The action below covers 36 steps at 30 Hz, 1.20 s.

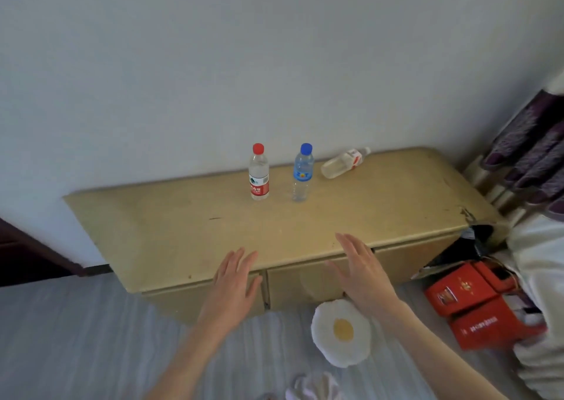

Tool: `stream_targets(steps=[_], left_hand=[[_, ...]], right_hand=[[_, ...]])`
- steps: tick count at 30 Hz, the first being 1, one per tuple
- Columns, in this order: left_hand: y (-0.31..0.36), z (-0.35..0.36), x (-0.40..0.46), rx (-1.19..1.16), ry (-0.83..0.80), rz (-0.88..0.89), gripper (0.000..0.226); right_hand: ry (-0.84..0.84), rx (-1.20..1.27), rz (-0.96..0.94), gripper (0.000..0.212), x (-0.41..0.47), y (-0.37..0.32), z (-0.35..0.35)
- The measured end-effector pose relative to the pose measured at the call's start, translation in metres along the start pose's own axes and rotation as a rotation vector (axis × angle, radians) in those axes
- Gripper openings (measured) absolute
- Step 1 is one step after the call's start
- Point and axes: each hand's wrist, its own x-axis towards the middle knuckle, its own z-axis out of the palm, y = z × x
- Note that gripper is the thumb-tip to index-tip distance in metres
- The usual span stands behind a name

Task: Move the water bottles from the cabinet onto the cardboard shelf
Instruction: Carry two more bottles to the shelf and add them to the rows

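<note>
Here two clear bottles, red-capped (259, 172) and blue-capped (303, 172), stand upright; both hands' fingers (236, 262) spread wide, empty.

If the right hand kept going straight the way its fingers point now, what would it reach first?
Probably the blue-capped bottle. The right hand is open over the front edge of the cabinet top, fingers aimed up and slightly left. Bare surface lies between. Depth is uncertain, so it might pass just beside the bottle.
</note>
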Motion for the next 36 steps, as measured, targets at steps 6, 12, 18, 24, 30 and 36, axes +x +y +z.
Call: stream_targets(steps=[6,12,18,24,30,36], left_hand=[[0.0,0.003,0.117,-0.011,-0.011,-0.018,0.05],[0.01,-0.011,0.252,-0.06,0.183,-0.031,0.055],[-0.003,0.001,0.343,-0.014,0.241,-0.179,0.053],[-0.009,0.014,0.36,-0.115,0.311,-0.198,0.031],[-0.009,0.02,0.361,-0.126,0.392,-0.208,0.033],[-0.004,0.026,0.362,-0.125,0.45,-0.235,0.03]], right_hand=[[-0.03,0.059,0.12,0.058,0.11,0.045,-0.001],[-0.047,0.188,0.334,0.05,0.239,0.094,0.007],[0.013,0.352,0.561,0.048,0.363,0.131,0.024],[0.065,0.47,0.809,0.066,0.438,0.153,0.055],[0.17,0.578,0.915,0.082,0.468,0.156,0.074],[0.095,0.792,0.899,0.052,0.444,0.18,0.085]])
